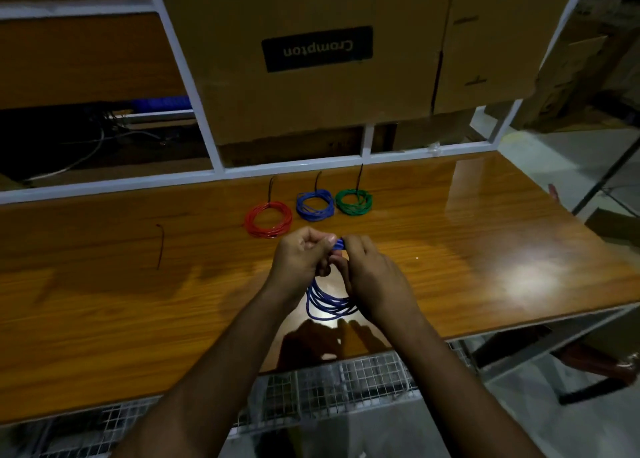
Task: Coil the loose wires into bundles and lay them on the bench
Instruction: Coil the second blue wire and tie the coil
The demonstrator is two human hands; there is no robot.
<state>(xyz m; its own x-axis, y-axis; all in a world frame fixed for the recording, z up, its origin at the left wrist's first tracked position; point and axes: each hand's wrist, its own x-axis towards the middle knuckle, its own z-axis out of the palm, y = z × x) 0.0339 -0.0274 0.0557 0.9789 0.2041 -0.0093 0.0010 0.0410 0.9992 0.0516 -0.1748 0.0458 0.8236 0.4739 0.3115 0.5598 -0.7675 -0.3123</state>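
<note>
Both hands, left hand [300, 253] and right hand [372, 273], pinch the top of a blue wire coil [329, 303] hanging between them just over the surface [104, 301]; red coil [268, 219] lies just beyond.

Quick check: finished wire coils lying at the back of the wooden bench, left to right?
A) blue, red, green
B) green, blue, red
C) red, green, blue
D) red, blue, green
D: the red wire coil lies leftmost, the blue wire coil in the middle and the green wire coil rightmost on the glossy wooden bench.
</note>
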